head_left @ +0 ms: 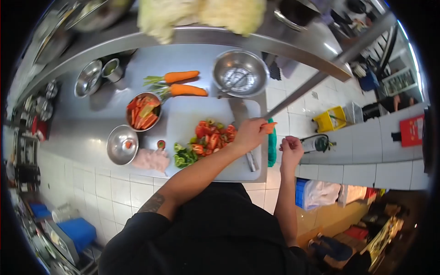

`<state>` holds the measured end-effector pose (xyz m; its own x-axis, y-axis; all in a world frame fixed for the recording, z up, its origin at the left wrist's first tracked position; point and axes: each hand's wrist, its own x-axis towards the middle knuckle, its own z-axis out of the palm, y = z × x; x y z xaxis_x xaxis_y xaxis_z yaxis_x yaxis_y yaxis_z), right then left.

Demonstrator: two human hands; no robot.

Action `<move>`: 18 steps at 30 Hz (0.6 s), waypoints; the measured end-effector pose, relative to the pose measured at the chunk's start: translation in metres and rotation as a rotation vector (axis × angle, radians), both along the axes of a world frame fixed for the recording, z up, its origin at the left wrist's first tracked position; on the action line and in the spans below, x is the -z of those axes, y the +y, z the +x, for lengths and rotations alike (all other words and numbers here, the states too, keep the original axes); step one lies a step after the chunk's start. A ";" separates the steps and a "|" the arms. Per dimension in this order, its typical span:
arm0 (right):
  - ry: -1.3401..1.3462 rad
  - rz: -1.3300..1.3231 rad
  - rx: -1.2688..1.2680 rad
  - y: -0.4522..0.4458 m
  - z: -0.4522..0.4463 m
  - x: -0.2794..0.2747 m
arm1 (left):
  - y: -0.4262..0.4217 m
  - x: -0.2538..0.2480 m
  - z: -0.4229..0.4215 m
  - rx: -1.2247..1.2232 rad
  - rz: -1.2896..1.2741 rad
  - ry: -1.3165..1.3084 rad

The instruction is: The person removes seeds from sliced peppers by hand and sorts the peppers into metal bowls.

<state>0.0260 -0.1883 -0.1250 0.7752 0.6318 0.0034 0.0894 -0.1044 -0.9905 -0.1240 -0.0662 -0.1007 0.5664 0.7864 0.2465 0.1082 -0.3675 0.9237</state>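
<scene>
My left hand (251,134) reaches across to the right, beyond the cutting board's edge, its fingers closed on an orange-red pepper piece (270,128). My right hand (292,149) is just right of it, apart from the piece, with fingers curled together; whether anything is in them is hidden. Under my left forearm lies a cleaver (239,111), its metal handle toward me. On the white cutting board (183,117) are a heap of chopped red pepper (212,139) and some green pepper pieces (184,156). Left of the board, a bowl (158,116) holds larger red pepper pieces.
Two carrots (182,76) lie behind the board, beside a large steel bowl (240,73). A small steel bowl (120,156) and a crumpled pale-pink thing (151,159) sit at left. A metal shelf edge (201,35) crosses overhead; a green cloth (272,149) hangs at right.
</scene>
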 end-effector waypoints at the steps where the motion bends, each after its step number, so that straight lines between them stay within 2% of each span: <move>1: 0.004 -0.005 0.021 -0.005 0.000 -0.013 | -0.004 0.004 0.003 -0.024 0.025 0.033; 3: 0.249 0.101 -0.274 -0.005 -0.009 -0.025 | -0.020 0.017 0.022 0.011 0.079 0.076; 4: 0.277 0.101 -0.286 -0.003 -0.004 -0.010 | -0.026 0.014 0.025 0.034 0.141 0.108; 6: -0.003 -0.311 -0.111 -0.006 0.032 0.035 | -0.035 0.011 0.021 0.053 0.093 0.133; 8: -0.028 -0.347 -0.143 -0.022 0.061 0.070 | -0.033 0.008 0.016 -0.028 0.133 0.016; 9: -0.032 -0.357 -0.161 -0.027 0.059 0.063 | -0.026 -0.003 -0.002 -0.089 0.111 0.039; 11: -0.022 -0.373 -0.174 -0.032 0.055 0.056 | -0.004 -0.029 -0.053 -0.277 -0.155 0.035; 12: -0.042 -0.356 -0.212 -0.031 0.054 0.058 | 0.019 -0.011 -0.090 -0.411 -0.162 0.108; 13: -0.062 -0.341 -0.250 -0.030 0.053 0.061 | 0.035 -0.005 -0.128 -0.540 -0.051 -0.159; 14: -0.051 -0.341 -0.247 -0.024 0.044 0.055 | 0.054 -0.005 -0.174 -0.792 0.076 -0.047; 15: -0.156 -0.333 -0.287 -0.010 0.027 0.042 | 0.069 0.002 -0.221 -0.949 0.129 -0.027; 16: -0.264 -0.320 -0.329 0.007 0.009 0.034 | 0.088 0.021 -0.279 -1.092 0.271 0.140; 18: -0.300 -0.175 -0.455 0.042 -0.027 0.032 | 0.093 0.014 -0.332 -1.281 0.242 0.343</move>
<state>-0.0007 -0.1463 -0.1573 0.4060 0.9127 0.0468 0.4381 -0.1494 -0.8864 -0.4562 0.0268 -0.1151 -0.4679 0.7617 0.4482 0.7061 0.0172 0.7079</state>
